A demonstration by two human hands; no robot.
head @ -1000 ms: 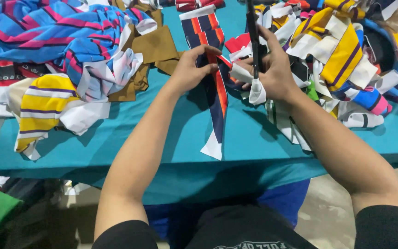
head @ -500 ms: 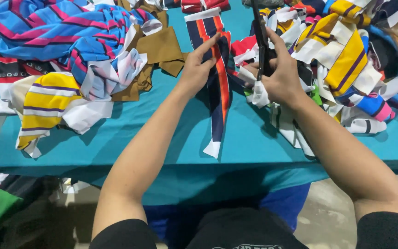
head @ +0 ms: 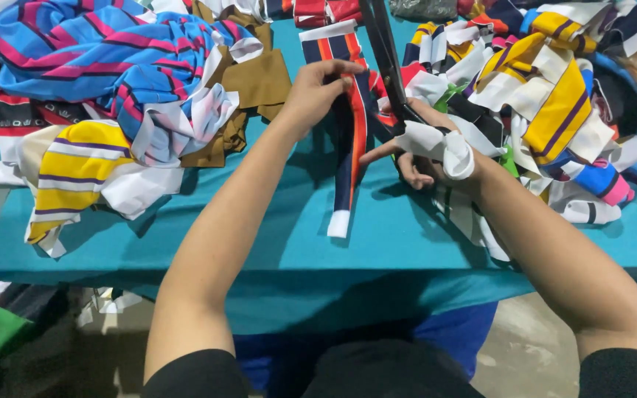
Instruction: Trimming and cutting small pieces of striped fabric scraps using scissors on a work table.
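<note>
Teal counter (head: 407, 243) littered with scraps: striped strip (head: 349, 140) lies mid-counter, left hand (head: 311, 92) pinching its top edge, right hand (head: 425, 147) closed on scissors (head: 385, 55) with cloth-wrapped handle, so hold strip taut and cut along stripe, fingers clear of blades.

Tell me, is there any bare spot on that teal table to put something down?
Yes: the teal tabletop lies bare along its near edge, between the yellow-striped fabric on the left and the striped strip held by the left hand. A smaller patch lies near the right edge, below the heap of striped scraps. The far half is crowded with fabric.
</note>
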